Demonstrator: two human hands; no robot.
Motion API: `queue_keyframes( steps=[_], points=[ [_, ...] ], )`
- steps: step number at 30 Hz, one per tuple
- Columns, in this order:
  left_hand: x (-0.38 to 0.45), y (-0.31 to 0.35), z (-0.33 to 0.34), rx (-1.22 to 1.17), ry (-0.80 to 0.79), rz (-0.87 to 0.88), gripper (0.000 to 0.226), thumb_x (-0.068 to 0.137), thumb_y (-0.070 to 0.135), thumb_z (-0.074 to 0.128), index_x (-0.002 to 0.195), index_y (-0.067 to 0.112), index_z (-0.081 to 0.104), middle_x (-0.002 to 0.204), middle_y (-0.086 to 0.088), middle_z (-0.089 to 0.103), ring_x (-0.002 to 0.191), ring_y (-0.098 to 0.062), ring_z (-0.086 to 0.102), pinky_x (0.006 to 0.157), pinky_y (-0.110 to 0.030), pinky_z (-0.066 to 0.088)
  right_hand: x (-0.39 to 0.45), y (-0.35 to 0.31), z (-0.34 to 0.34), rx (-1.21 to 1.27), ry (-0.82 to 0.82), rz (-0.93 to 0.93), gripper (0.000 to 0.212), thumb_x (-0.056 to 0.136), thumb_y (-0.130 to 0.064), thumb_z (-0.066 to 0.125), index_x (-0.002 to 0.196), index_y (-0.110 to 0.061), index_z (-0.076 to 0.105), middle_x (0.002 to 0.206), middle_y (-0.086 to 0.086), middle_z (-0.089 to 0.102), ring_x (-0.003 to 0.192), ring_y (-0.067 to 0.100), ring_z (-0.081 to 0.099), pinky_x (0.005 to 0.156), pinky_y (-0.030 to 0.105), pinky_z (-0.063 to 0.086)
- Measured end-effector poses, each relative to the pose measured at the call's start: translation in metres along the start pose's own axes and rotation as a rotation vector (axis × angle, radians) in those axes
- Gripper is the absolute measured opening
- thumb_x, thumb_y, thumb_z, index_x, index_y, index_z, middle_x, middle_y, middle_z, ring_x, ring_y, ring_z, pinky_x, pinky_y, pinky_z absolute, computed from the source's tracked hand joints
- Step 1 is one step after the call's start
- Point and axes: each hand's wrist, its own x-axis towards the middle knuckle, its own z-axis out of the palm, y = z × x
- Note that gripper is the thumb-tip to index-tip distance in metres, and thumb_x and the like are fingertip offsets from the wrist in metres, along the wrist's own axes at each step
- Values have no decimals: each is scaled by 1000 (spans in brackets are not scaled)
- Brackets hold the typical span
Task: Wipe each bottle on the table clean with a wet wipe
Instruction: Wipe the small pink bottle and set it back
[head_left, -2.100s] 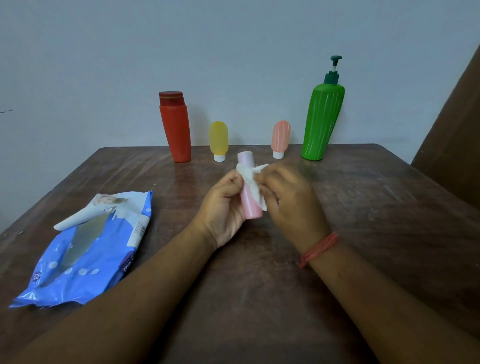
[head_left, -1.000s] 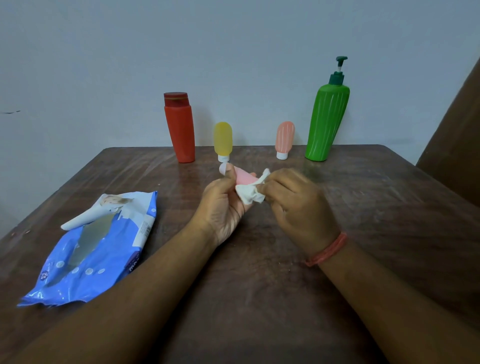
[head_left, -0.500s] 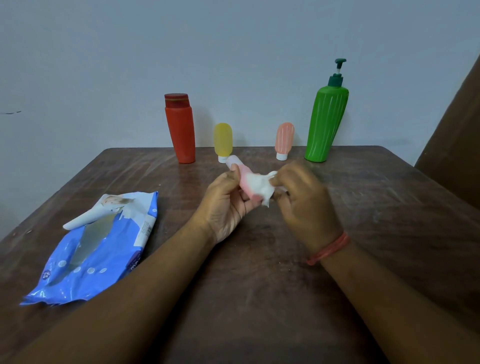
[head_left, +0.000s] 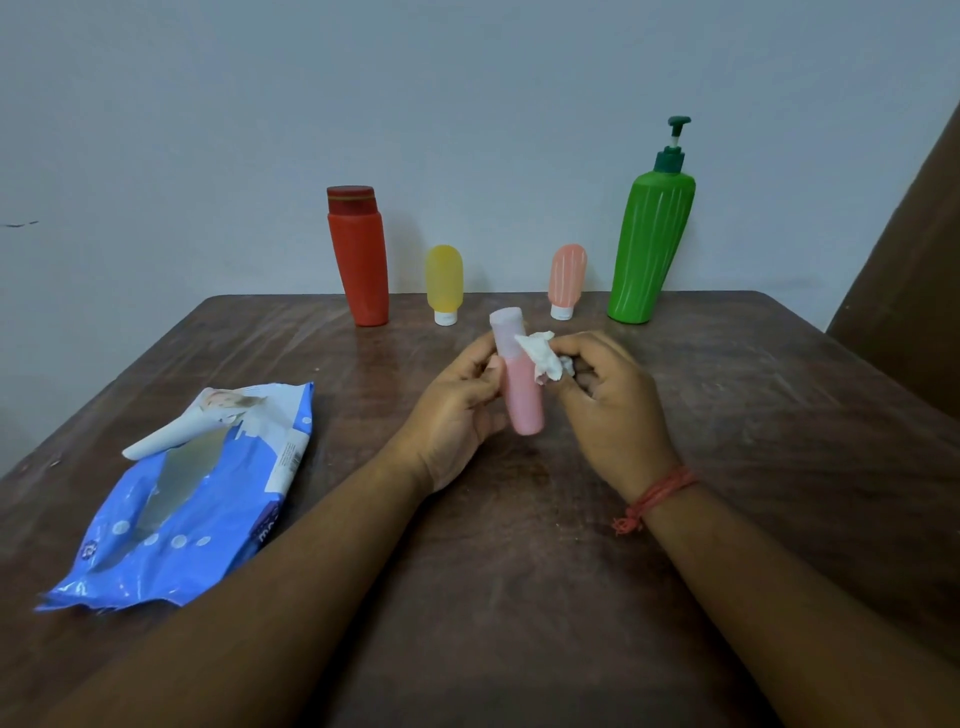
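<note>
Above the middle of a dark wooden table (head_left: 727, 493), two bare hands at work on one small bottle. Left hand (head_left: 457, 410) closed around a pink bottle (head_left: 522, 400), held nearly upright with its pale cap end pointing away, clear of the tabletop. Right hand (head_left: 608, 410), red thread at the wrist, fingers pinched on a crumpled white wet wipe (head_left: 543, 358) pressed against the bottle's upper right side, just below the cap.

To the left, near the table's edge, a blue pack of wipes (head_left: 182, 499) lying flat with its flap peeled open.

Along the far edge against a pale wall, four more bottles standing in a row, well apart from the hands: a tall red bottle (head_left: 359, 257), a small yellow bottle (head_left: 444, 283) resting on its white cap, a small peach bottle (head_left: 566, 280) likewise cap down, and a tall green pump bottle (head_left: 649, 249).

Judging by the layout, wiping of the pink bottle under way and not clearly finished. Impossible to tell whether any of the four standing bottles are already clean; no visible marks or wetness either way. Possibly all four left to do.
</note>
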Motion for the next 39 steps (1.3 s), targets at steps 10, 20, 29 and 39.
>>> queue_keyframes(
  steps=[10, 20, 29, 39],
  points=[
    [5, -7, -4, 501, 90, 125, 40, 105, 21, 41, 143, 26, 53, 136, -8, 57, 127, -20, 55, 114, -41, 40, 2, 13, -2, 57, -91, 163, 27, 90, -8, 72, 116, -13, 72, 113, -3, 70, 105, 12, 66, 95, 39, 54],
    [1, -6, -4, 671, 103, 120, 28, 108, 25, 42, 129, 22, 60, 125, 0, 55, 115, -16, 56, 100, -30, 44, 3, 15, -10, -25, -117, 137, 27, 90, -8, 71, 112, -23, 73, 102, -4, 70, 92, 14, 66, 84, 35, 54],
    [-4, -4, -5, 659, 115, 61, 28, 107, 29, 43, 130, 27, 59, 123, 2, 63, 113, -15, 59, 100, -35, 48, 3, 14, -14, -8, -134, 159, 23, 91, -10, 70, 113, -18, 73, 101, -4, 71, 91, 11, 65, 79, 22, 51],
    [-15, 2, -3, 694, 167, 39, 25, 108, 25, 42, 124, 30, 60, 106, 15, 64, 90, 6, 57, 81, -15, 42, 8, 21, -29, 237, -76, 295, 34, 91, -5, 69, 98, -39, 67, 91, -16, 74, 88, -2, 70, 81, 23, 54]
  ],
)
